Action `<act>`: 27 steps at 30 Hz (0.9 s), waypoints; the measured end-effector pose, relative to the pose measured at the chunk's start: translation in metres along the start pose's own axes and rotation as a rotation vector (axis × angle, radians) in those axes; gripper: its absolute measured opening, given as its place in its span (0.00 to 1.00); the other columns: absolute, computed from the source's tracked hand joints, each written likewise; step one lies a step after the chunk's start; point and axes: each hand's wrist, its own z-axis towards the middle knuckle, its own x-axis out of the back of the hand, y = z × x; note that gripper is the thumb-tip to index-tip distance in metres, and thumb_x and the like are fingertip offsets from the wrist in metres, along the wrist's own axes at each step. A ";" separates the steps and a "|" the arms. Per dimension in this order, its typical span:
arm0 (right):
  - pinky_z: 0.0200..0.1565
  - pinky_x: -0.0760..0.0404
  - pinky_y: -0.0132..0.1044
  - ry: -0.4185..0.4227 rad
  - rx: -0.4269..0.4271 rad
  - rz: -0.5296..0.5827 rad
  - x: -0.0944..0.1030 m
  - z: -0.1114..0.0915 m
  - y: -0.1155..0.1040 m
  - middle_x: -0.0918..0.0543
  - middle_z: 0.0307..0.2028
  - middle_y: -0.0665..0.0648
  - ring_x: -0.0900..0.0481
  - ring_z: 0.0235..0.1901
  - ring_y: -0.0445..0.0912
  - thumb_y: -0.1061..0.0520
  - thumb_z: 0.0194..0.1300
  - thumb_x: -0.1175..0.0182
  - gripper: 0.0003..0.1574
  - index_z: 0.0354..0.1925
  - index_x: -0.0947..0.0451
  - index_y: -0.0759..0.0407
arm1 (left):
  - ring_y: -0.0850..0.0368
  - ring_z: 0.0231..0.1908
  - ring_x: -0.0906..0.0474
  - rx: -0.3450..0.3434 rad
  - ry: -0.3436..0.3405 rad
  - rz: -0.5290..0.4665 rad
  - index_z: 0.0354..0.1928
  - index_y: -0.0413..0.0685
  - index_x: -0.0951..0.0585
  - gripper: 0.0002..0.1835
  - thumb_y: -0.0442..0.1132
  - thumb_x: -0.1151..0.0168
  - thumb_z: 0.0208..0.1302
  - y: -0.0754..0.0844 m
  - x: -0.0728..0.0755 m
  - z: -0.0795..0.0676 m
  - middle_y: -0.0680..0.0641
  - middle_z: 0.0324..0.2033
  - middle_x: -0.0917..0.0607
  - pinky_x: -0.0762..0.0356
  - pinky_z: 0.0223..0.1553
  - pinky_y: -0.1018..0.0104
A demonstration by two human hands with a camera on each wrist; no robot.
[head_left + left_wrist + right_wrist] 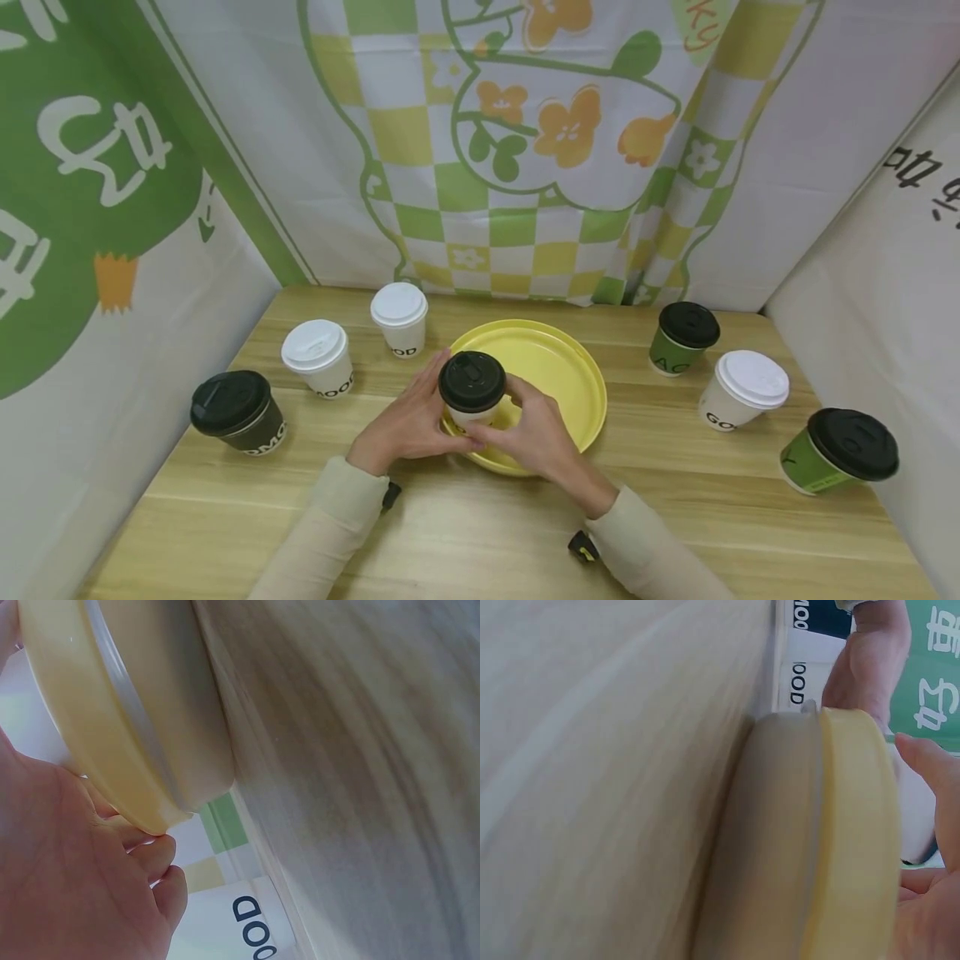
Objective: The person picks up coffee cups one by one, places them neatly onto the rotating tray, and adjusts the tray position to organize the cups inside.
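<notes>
A white paper cup with a black lid (472, 383) is upright over the left part of a round yellow tray (592, 400). My left hand (408, 421) curves round the cup's left side, fingers behind and thumb reaching in front. From the right, my right hand (536, 429) grips the cup, its thumb across the front. In the left wrist view, the left hand (82, 862) has its outer fingers curled right at the tray's rim (82, 697). The right wrist view shows the right thumb (926, 761) beside the white cup wall; the cup's base is hidden behind the rim.
Left of the tray stand a black cup (236, 412) and two white-lidded cups, one nearer (318, 358) and one farther (400, 319). On the right are a small green cup (682, 337), a white cup (742, 389) and a larger green cup (836, 450). Printed curtains (420, 142) enclose the wooden table (465, 533).
</notes>
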 end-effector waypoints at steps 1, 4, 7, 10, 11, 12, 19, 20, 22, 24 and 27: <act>0.62 0.14 0.55 0.005 0.004 -0.013 0.003 -0.001 0.000 0.16 0.65 0.55 0.16 0.63 0.55 0.40 0.52 0.16 0.49 0.69 0.22 0.52 | 0.33 0.84 0.58 0.001 0.000 -0.003 0.86 0.52 0.51 0.66 0.68 0.25 0.56 0.000 0.000 0.000 0.31 0.84 0.55 0.47 0.80 0.30; 0.62 0.14 0.56 0.023 -0.012 -0.046 0.017 -0.006 0.002 0.17 0.67 0.60 0.16 0.63 0.59 0.40 0.53 0.17 0.53 0.70 0.25 0.58 | 0.34 0.85 0.58 0.005 -0.002 -0.007 0.86 0.51 0.52 0.66 0.68 0.26 0.56 0.001 0.000 0.001 0.31 0.84 0.54 0.47 0.81 0.30; 0.64 0.16 0.58 0.046 -0.059 -0.065 0.034 -0.011 0.007 0.20 0.69 0.65 0.17 0.64 0.64 0.41 0.56 0.18 0.55 0.72 0.28 0.64 | 0.35 0.85 0.58 0.009 -0.001 -0.007 0.86 0.50 0.54 0.67 0.68 0.25 0.55 0.002 0.000 0.001 0.31 0.84 0.54 0.47 0.81 0.31; 0.68 0.19 0.57 0.073 -0.107 -0.038 0.053 -0.014 0.014 0.22 0.70 0.67 0.21 0.67 0.64 0.44 0.59 0.20 0.54 0.74 0.30 0.65 | 0.35 0.85 0.58 0.004 0.006 -0.004 0.86 0.50 0.55 0.69 0.68 0.25 0.55 0.003 0.001 0.001 0.32 0.84 0.54 0.48 0.82 0.32; 0.70 0.21 0.57 0.086 -0.123 -0.026 0.059 -0.015 0.018 0.23 0.71 0.67 0.22 0.69 0.64 0.45 0.59 0.20 0.54 0.74 0.31 0.66 | 0.34 0.85 0.58 0.000 0.009 -0.002 0.86 0.50 0.56 0.69 0.68 0.25 0.54 0.002 0.001 0.001 0.32 0.84 0.54 0.48 0.81 0.32; 0.71 0.22 0.56 0.099 -0.134 -0.016 0.065 -0.016 0.021 0.24 0.71 0.68 0.23 0.70 0.64 0.46 0.60 0.20 0.54 0.74 0.32 0.66 | 0.34 0.84 0.57 -0.003 0.011 -0.001 0.86 0.49 0.56 0.69 0.68 0.25 0.54 0.002 0.001 0.002 0.31 0.84 0.53 0.47 0.81 0.32; 0.72 0.25 0.61 0.173 -0.271 -0.085 0.105 -0.023 0.047 0.27 0.74 0.70 0.27 0.72 0.66 0.35 0.63 0.25 0.60 0.77 0.37 0.67 | 0.35 0.85 0.58 0.014 -0.005 -0.001 0.86 0.48 0.56 0.69 0.68 0.25 0.55 0.002 0.002 0.000 0.31 0.84 0.55 0.48 0.82 0.33; 0.72 0.26 0.62 0.180 -0.288 -0.096 0.110 -0.024 0.050 0.28 0.74 0.70 0.28 0.73 0.67 0.34 0.64 0.26 0.61 0.78 0.37 0.67 | 0.35 0.85 0.58 0.015 -0.006 0.000 0.86 0.47 0.56 0.69 0.69 0.25 0.55 0.002 0.002 0.000 0.31 0.84 0.55 0.48 0.82 0.33; 0.74 0.28 0.62 0.190 -0.322 -0.099 0.118 -0.027 0.056 0.29 0.75 0.71 0.30 0.74 0.68 0.33 0.65 0.27 0.61 0.78 0.39 0.68 | 0.36 0.85 0.59 0.014 -0.008 0.003 0.86 0.47 0.56 0.69 0.69 0.26 0.55 0.002 0.002 0.000 0.32 0.84 0.55 0.49 0.82 0.34; 0.74 0.29 0.63 0.202 -0.352 -0.106 0.125 -0.029 0.063 0.30 0.75 0.73 0.32 0.75 0.68 0.33 0.65 0.28 0.62 0.79 0.41 0.68 | 0.36 0.85 0.58 0.009 -0.002 0.003 0.86 0.47 0.56 0.69 0.68 0.25 0.55 0.002 0.001 0.000 0.32 0.84 0.54 0.49 0.82 0.34; 0.75 0.29 0.62 0.220 -0.414 -0.115 0.133 -0.032 0.073 0.32 0.76 0.74 0.33 0.76 0.68 0.33 0.66 0.29 0.64 0.80 0.44 0.69 | 0.35 0.85 0.57 -0.001 0.008 0.004 0.86 0.47 0.56 0.70 0.69 0.25 0.54 0.001 0.000 0.001 0.32 0.84 0.53 0.48 0.82 0.33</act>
